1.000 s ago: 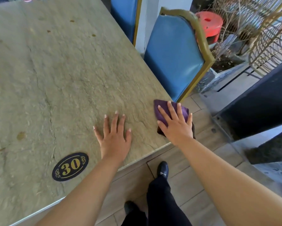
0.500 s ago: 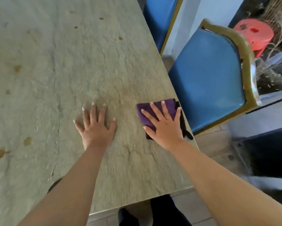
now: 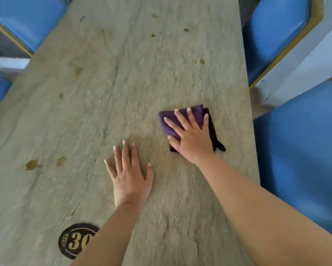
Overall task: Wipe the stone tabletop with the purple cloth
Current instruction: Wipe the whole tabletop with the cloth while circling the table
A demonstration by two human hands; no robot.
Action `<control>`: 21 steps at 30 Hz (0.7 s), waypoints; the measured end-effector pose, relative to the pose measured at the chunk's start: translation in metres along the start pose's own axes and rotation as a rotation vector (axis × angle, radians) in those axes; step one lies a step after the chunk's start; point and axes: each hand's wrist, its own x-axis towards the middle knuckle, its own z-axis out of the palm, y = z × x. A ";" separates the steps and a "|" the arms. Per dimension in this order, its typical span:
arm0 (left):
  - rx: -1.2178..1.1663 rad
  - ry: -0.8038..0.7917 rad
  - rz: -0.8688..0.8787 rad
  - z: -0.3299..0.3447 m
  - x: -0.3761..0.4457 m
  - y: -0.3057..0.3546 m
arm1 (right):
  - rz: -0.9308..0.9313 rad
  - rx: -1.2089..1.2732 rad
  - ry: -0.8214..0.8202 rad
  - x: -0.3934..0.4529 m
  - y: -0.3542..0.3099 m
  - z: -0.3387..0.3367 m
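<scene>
The folded purple cloth (image 3: 182, 120) is lying flat on the stone tabletop (image 3: 123, 89), near its right edge and about midway along it. The right hand (image 3: 192, 137) is pressing down on the cloth with its fingers straight and spread, the cloth's dark trim (image 3: 215, 139) showing beside the little finger. The left hand (image 3: 128, 173) is resting flat on bare stone nearer the front edge, fingers straight and close together, thumb out. Brown stains (image 3: 32, 164) are dotting the tabletop toward its left edge. An oval number plate (image 3: 73, 240) reading 30 is sitting by the front edge, partly under the left forearm. Blue chairs (image 3: 299, 150) are standing along both long sides
</scene>
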 end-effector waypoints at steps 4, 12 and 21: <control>0.024 -0.001 0.008 0.001 0.001 0.000 | 0.375 0.037 -0.082 0.076 -0.025 -0.003; -0.056 0.010 0.004 -0.001 0.001 0.001 | -0.596 0.041 -0.096 0.053 -0.053 0.003; -0.106 0.072 0.033 0.003 0.000 -0.001 | 0.087 0.041 -0.102 0.097 -0.052 0.001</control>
